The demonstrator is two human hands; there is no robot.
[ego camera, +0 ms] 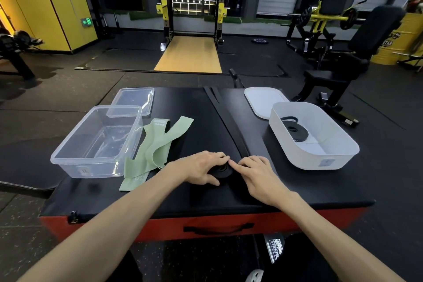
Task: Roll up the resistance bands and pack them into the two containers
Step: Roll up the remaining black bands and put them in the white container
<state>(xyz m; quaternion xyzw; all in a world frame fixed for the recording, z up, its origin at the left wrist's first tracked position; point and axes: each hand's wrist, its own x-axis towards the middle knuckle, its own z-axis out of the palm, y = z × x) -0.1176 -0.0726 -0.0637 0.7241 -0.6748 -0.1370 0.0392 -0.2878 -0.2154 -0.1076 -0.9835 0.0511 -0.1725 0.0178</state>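
Left grip curled round the black band coil at the counter's 6 o'clock, right grip pressing it with one straight fingertip. Loosen up and it'll likely spring open before reaching the white container at 3.

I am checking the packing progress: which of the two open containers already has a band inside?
The white rounded plastic container on the right: a rolled black resistance band lies inside. The clear rectangular plastic container on the left holds nothing.
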